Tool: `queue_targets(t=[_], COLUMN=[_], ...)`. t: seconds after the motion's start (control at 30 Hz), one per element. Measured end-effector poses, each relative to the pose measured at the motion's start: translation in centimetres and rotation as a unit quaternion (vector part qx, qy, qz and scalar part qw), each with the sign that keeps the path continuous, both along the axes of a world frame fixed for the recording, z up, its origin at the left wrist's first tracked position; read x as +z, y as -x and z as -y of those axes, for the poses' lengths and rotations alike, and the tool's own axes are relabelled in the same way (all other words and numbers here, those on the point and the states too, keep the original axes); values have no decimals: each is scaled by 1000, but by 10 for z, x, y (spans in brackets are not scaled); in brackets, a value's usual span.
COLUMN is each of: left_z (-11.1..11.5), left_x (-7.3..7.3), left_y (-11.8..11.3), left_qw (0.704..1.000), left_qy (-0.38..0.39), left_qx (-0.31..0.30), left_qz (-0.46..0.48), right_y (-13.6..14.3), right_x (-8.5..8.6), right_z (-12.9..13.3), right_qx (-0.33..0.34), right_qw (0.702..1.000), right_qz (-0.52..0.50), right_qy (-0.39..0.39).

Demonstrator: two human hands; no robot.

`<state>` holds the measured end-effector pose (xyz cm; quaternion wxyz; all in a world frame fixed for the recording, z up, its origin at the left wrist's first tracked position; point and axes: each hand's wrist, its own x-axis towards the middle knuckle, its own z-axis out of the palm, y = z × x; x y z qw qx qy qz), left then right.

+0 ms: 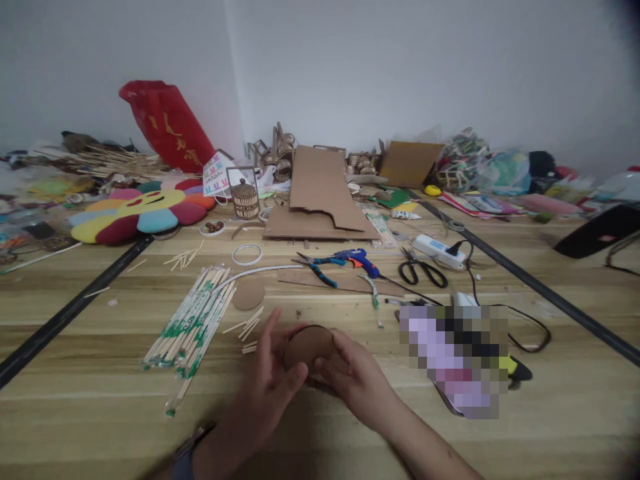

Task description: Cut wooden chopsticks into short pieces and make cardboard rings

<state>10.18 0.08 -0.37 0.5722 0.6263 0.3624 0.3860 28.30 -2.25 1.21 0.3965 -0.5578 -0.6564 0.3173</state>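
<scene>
A round brown cardboard disc is held up between my two hands, just above the table. My left hand has its thumb against the disc's near side, with the fingers reaching behind its left edge. On the right edge, my right hand grips with the thumb across the face and the fingers curled round. Below the disc more brownish material shows, too dim to name. Another cardboard disc lies flat on the table beyond my left hand, near short wooden sticks.
Wrapped chopsticks lie at left. Pliers, a blue glue gun, black scissors and a power strip lie ahead. Cardboard sheets and a small stick-built bucket stand behind. A blurred-out item is at right.
</scene>
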Motion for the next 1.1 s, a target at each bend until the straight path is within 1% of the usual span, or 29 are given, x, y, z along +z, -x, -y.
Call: queue_targets(t=[0.07,0.1,0.17,0.2,0.27,0.37,0.4,0.47,0.53,0.57,0.6,0.63,0.67,0.7,0.73,0.77,0.8,0.83,0.87,0.9,0.93,0.97,1.03,1.1], left_z=[-2,-3,-4,-4,-4,-4,-6,-11,-18,-23,-27,-30,-33,-35,-36,-37,-37,-37,-37,-37,-37,-37,-38,-39], left_x=[-3,-4,-4,-3,0,6,8,10,13,15,17,19,22,24,26,27,27,27,26,25,23,22,19,17], left_y=[-4,-5,-6,-7,-7,-7,-7,-5,-2,0,2,4,6,7,7,8,7,7,6,6,5,5,5,5], left_qw=[998,997,994,992,989,984,984,982,979,977,975,972,969,967,965,964,963,961,960,958,956,954,950,944], left_qy=[-7,-15,-25,-29,-41,-63,-65,-57,-32,-18,-5,3,7,9,9,13,22,37,54,74,93,109,132,155], left_qx=[56,79,108,112,99,78,83,114,153,173,192,208,221,234,246,257,265,272,276,275,270,265,260,256], left_qz=[28,24,-16,-45,-102,-145,-147,-143,-129,-121,-115,-111,-108,-103,-90,-72,-46,-18,12,40,65,86,116,136], right_y=[0,0,2,3,5,9,9,9,7,6,6,7,9,11,14,18,22,24,27,28,28,28,25,21], right_x=[0,-1,-1,-2,-5,-11,-13,-12,-7,-3,0,3,4,3,0,-5,-10,-17,-23,-28,-31,-32,-29,-20], right_z=[1,1,2,3,3,2,2,5,12,16,21,26,29,30,30,27,23,19,14,9,5,2,-2,-3], right_qx=[-6,-2,14,19,22,15,3,-30,-47,-34,-2,48,105,156,186,191,173,136,91,46,4,-29,-70,-84], right_qw=[1000,999,999,999,999,999,999,990,960,941,922,908,900,899,908,926,951,976,993,999,993,981,948,925], right_qz=[28,34,36,35,32,38,50,98,160,190,214,235,248,249,238,213,173,120,54,-22,-101,-179,-304,-368], right_qy=[-1,1,6,6,7,2,-18,-101,-224,-280,-322,-344,-343,-325,-292,-246,-192,-119,-47,11,54,75,69,43])
